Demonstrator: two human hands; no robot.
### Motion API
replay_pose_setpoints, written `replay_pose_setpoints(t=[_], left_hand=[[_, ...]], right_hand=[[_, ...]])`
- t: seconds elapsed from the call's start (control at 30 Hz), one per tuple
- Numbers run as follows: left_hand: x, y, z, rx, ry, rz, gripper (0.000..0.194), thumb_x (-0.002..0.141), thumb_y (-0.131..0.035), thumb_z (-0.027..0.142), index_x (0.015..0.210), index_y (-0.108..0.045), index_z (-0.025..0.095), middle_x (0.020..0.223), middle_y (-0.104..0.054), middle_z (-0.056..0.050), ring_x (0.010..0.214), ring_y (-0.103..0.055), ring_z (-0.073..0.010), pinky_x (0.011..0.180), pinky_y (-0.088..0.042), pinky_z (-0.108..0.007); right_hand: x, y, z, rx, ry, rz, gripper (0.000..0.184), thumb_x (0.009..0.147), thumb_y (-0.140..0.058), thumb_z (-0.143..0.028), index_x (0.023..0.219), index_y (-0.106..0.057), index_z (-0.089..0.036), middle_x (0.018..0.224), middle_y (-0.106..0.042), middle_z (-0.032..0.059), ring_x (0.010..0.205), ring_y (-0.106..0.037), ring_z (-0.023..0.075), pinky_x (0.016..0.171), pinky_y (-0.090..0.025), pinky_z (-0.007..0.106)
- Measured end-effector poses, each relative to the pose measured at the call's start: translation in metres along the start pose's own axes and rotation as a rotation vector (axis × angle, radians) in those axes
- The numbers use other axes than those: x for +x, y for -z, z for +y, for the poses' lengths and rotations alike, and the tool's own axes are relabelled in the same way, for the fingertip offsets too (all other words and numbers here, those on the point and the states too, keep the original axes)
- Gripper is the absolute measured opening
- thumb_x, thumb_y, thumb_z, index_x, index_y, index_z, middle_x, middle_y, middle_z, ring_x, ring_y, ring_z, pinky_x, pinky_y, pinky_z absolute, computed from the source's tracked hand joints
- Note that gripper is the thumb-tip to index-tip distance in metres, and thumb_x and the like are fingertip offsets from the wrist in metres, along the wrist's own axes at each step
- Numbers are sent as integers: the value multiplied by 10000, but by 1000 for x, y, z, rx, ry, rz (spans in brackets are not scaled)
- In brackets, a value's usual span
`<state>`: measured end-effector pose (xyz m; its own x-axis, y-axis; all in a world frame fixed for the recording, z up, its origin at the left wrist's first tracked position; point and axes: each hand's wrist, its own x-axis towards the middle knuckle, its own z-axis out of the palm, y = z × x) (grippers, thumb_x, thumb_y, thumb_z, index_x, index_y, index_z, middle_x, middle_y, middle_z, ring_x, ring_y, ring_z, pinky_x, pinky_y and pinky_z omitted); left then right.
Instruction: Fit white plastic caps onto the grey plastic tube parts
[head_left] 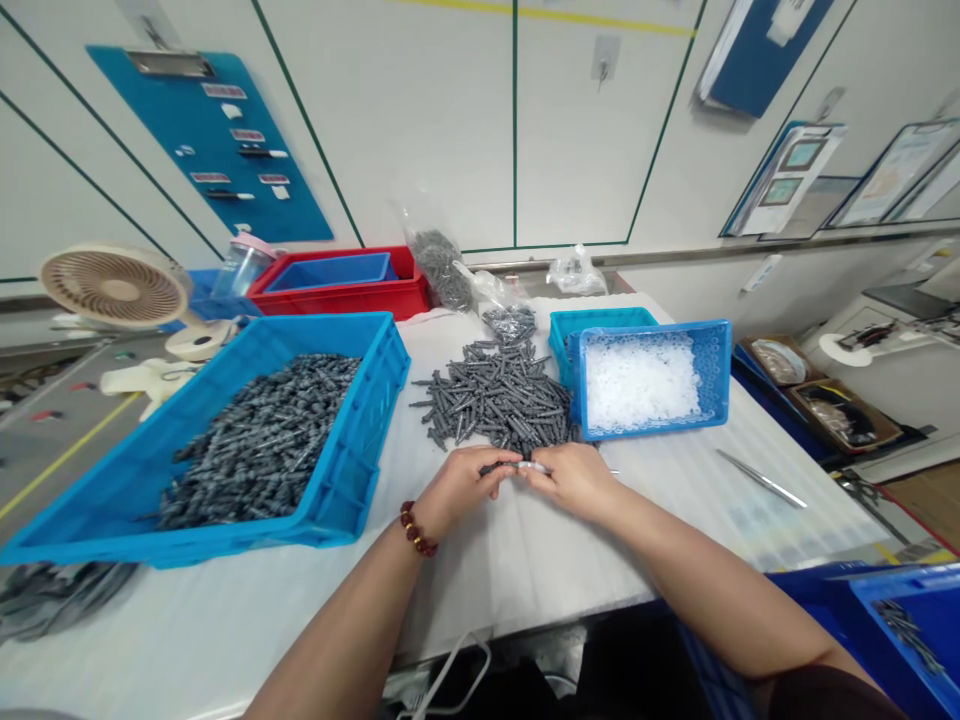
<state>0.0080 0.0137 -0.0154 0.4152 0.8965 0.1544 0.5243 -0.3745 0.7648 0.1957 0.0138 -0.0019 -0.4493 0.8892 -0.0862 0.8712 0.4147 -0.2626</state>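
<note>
My left hand [459, 482], with a dark red bead bracelet on its wrist, is closed around a slim grey plastic piece [501, 465]. My right hand [576, 480] pinches a small whitish tube-like part [531, 466] at the right end of that grey piece; whether the two are joined cannot be made out. Just beyond both hands lies a loose pile of grey ribbed pieces [499, 395] of similar look. Right of the pile, a tilted blue bin [716, 375] holds many small translucent white parts [641, 380].
A large blue crate [375, 430] of grey pieces stands at left. Behind are a red bin [409, 290], plastic bags [439, 265] and a teal bin [604, 318]. A metal tweezer-like tool [761, 478] lies at right, a fan [116, 285] at far left.
</note>
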Motion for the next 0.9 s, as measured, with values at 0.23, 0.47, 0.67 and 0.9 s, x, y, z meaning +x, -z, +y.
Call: replay_pose_setpoints(t=[0.23,0.47,0.67,0.9], left_hand=[[1,9,6,-36,92,-42,292,805,-476,296,970,-680,167,540,-589,9,487,-494,-108,531,-395,-201],[1,14,9,-81,145,-46,290,784,-468,301,931,-672,158,621,-628,-2,474,-479,-89,493,-375,-185],[1,14,6,-87,130,-49,276,781,-462,295,914,-663,159,617,-621,-2,482,-484,-94,499,-379,-187],[0,13,10,-98,101,-62,273,791,-463,319,903,-660,166,538,-575,12,475,-485,-106,500,-378,-195]], right_hand=[[-1,0,1,123,106,6,176,889,-434,-252,883,-599,-192,825,-634,15,746,-550,141,579,-248,231],[1,-3,6,193,161,-1,165,898,-417,-212,880,-577,-177,824,-616,17,749,-539,137,612,-274,222],[0,-1,5,161,126,-3,167,900,-428,-233,866,-582,-180,797,-612,13,727,-535,131,581,-243,224],[-1,0,0,83,31,25,320,918,-413,-404,783,-602,-183,709,-609,11,671,-536,130,533,-185,250]])
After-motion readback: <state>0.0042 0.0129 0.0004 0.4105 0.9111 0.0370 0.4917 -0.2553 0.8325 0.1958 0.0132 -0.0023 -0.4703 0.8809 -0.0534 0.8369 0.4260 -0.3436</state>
